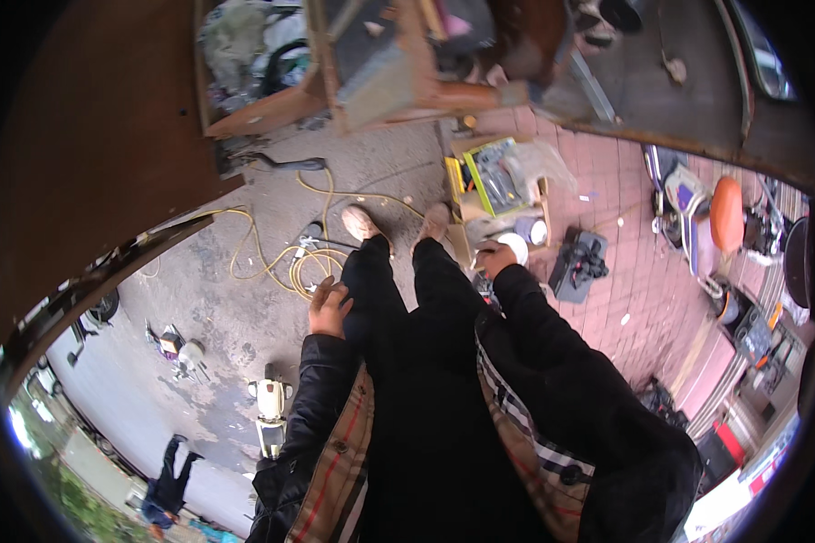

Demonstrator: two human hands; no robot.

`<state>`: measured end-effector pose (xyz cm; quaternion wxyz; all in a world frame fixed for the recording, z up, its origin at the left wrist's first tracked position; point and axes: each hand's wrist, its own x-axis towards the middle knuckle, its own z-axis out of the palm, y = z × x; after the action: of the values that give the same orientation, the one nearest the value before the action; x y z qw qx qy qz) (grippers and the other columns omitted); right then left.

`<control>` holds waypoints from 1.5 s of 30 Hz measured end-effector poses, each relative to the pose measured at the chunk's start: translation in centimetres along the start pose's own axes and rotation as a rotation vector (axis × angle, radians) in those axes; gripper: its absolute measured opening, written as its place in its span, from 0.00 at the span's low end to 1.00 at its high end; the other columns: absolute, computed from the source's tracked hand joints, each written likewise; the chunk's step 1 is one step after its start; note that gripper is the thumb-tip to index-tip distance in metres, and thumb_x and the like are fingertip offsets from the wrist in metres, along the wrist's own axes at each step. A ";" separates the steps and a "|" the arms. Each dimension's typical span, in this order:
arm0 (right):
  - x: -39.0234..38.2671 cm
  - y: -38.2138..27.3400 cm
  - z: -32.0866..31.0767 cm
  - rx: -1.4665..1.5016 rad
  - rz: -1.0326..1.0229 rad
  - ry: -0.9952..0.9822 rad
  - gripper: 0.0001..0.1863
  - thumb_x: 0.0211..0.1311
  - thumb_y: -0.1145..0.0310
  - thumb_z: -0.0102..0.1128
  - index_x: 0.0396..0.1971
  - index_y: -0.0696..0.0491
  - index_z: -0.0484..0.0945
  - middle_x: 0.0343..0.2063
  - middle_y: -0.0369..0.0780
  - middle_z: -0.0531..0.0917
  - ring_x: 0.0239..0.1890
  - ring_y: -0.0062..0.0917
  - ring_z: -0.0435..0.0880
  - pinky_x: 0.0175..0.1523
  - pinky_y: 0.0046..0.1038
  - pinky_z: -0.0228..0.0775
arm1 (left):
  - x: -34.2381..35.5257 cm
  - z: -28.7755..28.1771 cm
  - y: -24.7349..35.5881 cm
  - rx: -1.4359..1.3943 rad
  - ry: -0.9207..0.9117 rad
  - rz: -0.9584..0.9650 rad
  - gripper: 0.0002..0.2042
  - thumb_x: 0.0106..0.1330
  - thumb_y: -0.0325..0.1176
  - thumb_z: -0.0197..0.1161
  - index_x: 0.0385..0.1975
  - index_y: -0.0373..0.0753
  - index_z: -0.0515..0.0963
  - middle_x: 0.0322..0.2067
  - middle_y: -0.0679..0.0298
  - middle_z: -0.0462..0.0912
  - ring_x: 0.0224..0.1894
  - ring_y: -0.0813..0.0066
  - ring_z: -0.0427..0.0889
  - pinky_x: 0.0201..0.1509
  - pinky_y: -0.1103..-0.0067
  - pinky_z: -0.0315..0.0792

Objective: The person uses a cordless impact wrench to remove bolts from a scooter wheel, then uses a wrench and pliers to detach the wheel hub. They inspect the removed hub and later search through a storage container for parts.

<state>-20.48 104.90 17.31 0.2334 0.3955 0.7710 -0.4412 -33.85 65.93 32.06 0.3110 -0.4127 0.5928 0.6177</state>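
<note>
My left hand hangs beside my left thigh, its fingers loosely bent and apart, with nothing seen in it. Beyond it on the ground lies a coiled yellow hose or cord. To the right of my legs, my right hand hovers at the near edge of an opened cardboard box. Its fingers look slightly spread and I see nothing gripped in them. Close to that hand is a round white item. A yellow-edged pack with grey contents rests in the box.
A black tool case sits on the red brick paving. An orange-seated scooter stands at the right. Wooden shelving with bags is ahead; a brown panel is at the left. Behind me are a cream scooter and a distant person.
</note>
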 end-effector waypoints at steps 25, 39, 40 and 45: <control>20.9 -71.8 15.5 -0.373 -0.975 -0.019 0.66 0.42 0.55 0.85 0.78 0.53 0.50 0.73 0.59 0.58 0.71 0.55 0.67 0.70 0.42 0.68 | 2.0 -12.3 12.9 -0.484 0.420 0.125 0.15 0.69 0.29 0.61 0.54 0.33 0.78 0.51 0.58 0.83 0.55 0.66 0.82 0.58 0.66 0.78; 32.8 -73.8 24.7 -0.875 -0.961 -0.094 0.40 0.34 0.59 0.84 0.53 0.52 0.76 0.50 0.44 0.79 0.57 0.48 0.76 0.57 0.46 0.75 | 6.4 -4.4 20.2 -0.504 0.413 -0.089 0.15 0.68 0.27 0.62 0.53 0.31 0.79 0.51 0.55 0.83 0.55 0.62 0.83 0.59 0.66 0.78; 33.3 -74.3 23.9 -0.881 -0.956 -0.174 0.39 0.34 0.59 0.84 0.51 0.53 0.77 0.50 0.44 0.80 0.56 0.49 0.76 0.58 0.45 0.75 | 6.8 -4.2 21.0 -0.500 0.404 -0.070 0.15 0.68 0.27 0.62 0.53 0.31 0.79 0.51 0.55 0.83 0.55 0.62 0.83 0.59 0.66 0.79; 33.5 -75.8 15.9 -0.383 -0.906 -0.426 0.45 0.40 0.56 0.85 0.59 0.60 0.76 0.51 0.51 0.85 0.55 0.41 0.84 0.60 0.37 0.75 | 8.1 -3.3 23.0 -0.487 0.356 -0.033 0.12 0.71 0.28 0.60 0.51 0.33 0.80 0.51 0.56 0.84 0.56 0.62 0.82 0.60 0.64 0.78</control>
<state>-101.55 82.07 23.18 0.2390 -0.1249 0.8666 -0.4199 -57.29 59.47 36.06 0.1038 -0.5866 0.4655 0.6545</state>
